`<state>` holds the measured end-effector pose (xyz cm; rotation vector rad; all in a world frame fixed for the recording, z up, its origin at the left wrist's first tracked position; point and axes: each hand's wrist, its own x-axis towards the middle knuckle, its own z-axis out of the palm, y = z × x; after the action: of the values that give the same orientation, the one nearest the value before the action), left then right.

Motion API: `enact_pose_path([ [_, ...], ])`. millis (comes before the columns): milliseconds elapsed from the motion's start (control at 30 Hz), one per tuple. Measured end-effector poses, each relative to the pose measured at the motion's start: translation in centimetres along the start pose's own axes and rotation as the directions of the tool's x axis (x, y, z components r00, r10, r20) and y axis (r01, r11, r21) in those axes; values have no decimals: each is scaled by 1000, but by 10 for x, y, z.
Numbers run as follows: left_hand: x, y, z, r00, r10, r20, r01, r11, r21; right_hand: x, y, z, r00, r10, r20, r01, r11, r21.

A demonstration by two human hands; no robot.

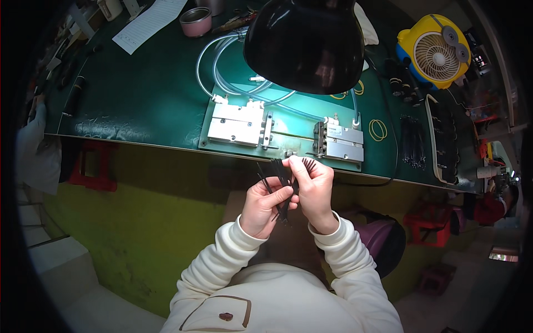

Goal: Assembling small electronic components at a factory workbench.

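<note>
Both hands meet in front of the table's near edge. Thin black rods or wires (pixel 283 213) fan out in a loose bundle from my left hand (pixel 264 206), thumb pressed over them. More thin black pieces (pixel 308 164) stick out past the fingers of my right hand (pixel 315 191), which is closed in a pinch beside the left. Whether the two bunches are joined I cannot tell. Just beyond my fingers lies a clamping fixture with two silver pneumatic cylinder blocks, a left block (pixel 236 123) and a right block (pixel 343 142), on a pale base plate (pixel 286 145).
A black lamp shade (pixel 304 47) hangs over the fixture. Clear air hoses (pixel 217 66) loop behind it. To the right lie yellow rubber bands (pixel 378 130), a pile of black strands (pixel 412 144), a white-edged tray (pixel 430 130) and a yellow fan (pixel 435 51). A pink cup (pixel 196 23) stands far left.
</note>
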<state>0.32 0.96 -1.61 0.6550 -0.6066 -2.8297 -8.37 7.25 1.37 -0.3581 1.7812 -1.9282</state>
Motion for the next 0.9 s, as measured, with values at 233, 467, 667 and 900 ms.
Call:
enact_pose_path([
  [233, -2, 3, 7, 1000, 17, 7, -17, 1000, 3, 2, 6, -3, 1000, -12, -28, 11, 1000, -24],
  [467, -5, 7, 1, 998, 27, 55, -33, 994, 102, -6, -14, 3, 996, 35, 81, -37, 999, 23],
  [667, -7, 6, 4, 999, 25, 25, -28, 994, 104, -7, -13, 1, 997, 7, 79, -6, 1000, -15],
  [900, -5, 6, 8, 999, 26, -36, -23, 996, 83, -1, 0, -1, 1000, -30, 4, 30, 1000, -8],
])
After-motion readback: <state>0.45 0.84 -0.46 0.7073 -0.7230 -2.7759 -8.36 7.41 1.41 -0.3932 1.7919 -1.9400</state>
